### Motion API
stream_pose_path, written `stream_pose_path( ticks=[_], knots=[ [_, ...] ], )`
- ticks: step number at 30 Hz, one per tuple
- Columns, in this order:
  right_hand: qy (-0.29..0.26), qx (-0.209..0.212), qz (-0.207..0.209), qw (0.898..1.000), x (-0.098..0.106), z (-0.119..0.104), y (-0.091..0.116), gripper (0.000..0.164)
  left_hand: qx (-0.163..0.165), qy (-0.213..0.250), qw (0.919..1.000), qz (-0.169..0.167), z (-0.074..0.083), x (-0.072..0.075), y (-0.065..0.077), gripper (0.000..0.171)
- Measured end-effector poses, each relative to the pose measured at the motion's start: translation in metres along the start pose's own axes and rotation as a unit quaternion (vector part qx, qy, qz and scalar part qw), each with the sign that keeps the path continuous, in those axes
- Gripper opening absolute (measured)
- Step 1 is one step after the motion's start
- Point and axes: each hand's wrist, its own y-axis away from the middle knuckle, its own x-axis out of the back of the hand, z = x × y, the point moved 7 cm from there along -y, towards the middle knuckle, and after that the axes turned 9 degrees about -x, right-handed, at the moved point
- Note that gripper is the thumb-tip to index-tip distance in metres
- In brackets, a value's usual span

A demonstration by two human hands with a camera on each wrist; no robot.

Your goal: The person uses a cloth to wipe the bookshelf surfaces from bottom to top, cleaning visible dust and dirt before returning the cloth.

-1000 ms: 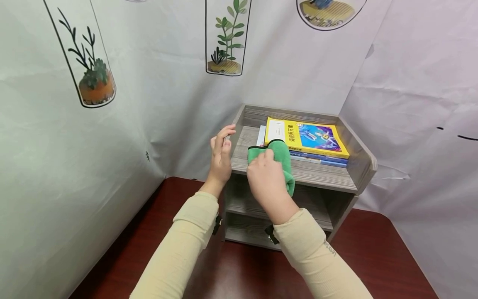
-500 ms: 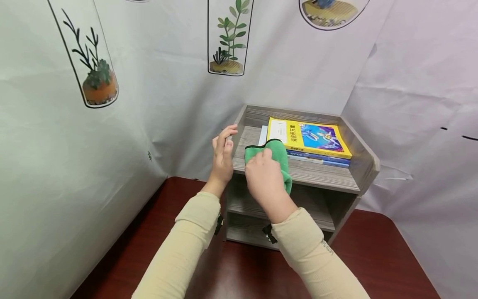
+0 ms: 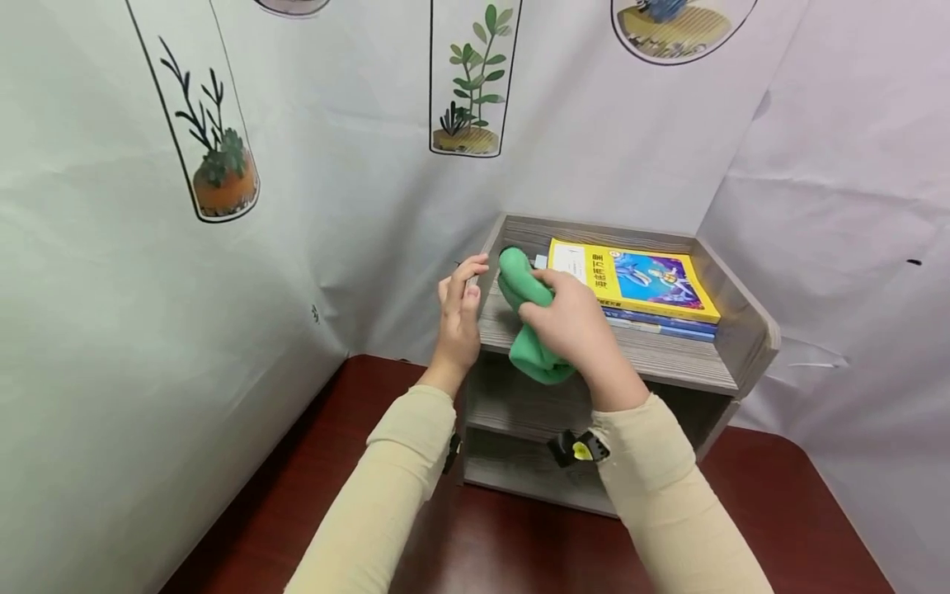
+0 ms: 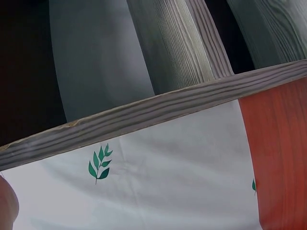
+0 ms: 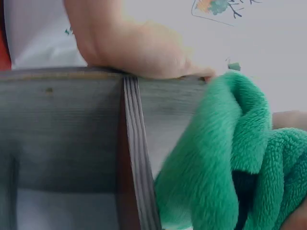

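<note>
My right hand (image 3: 575, 322) grips a green plush cloth (image 3: 540, 359) bunched over the left part of a grey wood-grain shelf's top board (image 3: 686, 363). In the right wrist view the cloth (image 5: 206, 158) hangs in thick folds beside the shelf's front edge. My left hand (image 3: 458, 326) rests along the shelf's left side panel, fingers extended upward and lightly bent. The right wrist view shows this hand (image 5: 139, 48) against the panel's edge. Only a bit of skin (image 4: 7, 203) enters the left wrist view, beside the panel's front edge (image 4: 158, 108).
Right of the cloth lies a stack of books, a yellow one (image 3: 656, 285) on top of blue ones (image 3: 660, 324). Raised panels border the top board at the back and sides. Lower compartments (image 3: 512, 462) face me. A dark red table (image 3: 490, 544) carries the shelf; white printed sheets (image 3: 356, 190) surround it.
My right hand has turned over and lifted a little, folding the cloth and shifting it farther back on the board. My left hand stays at the side panel. The head view has shifted slightly.
</note>
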Motion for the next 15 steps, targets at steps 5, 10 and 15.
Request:
stream_pose_path(
  ticks=[5,10,15],
  knots=[
    [-0.180,-0.021,0.068,0.981,0.000,-0.002,-0.011,0.056,-0.025,0.011,0.9996,0.007,0.003,-0.001,-0.002,0.032],
    [-0.228,-0.038,0.099,0.968,-0.016,-0.003,-0.020,0.047,-0.026,0.022,0.9994,0.010,0.004,0.000,-0.002,0.032],
    [-0.193,-0.023,-0.016,0.981,-0.026,-0.008,-0.019,0.041,0.011,0.013,0.9999,0.000,0.001,0.002,0.000,0.033]
  ],
)
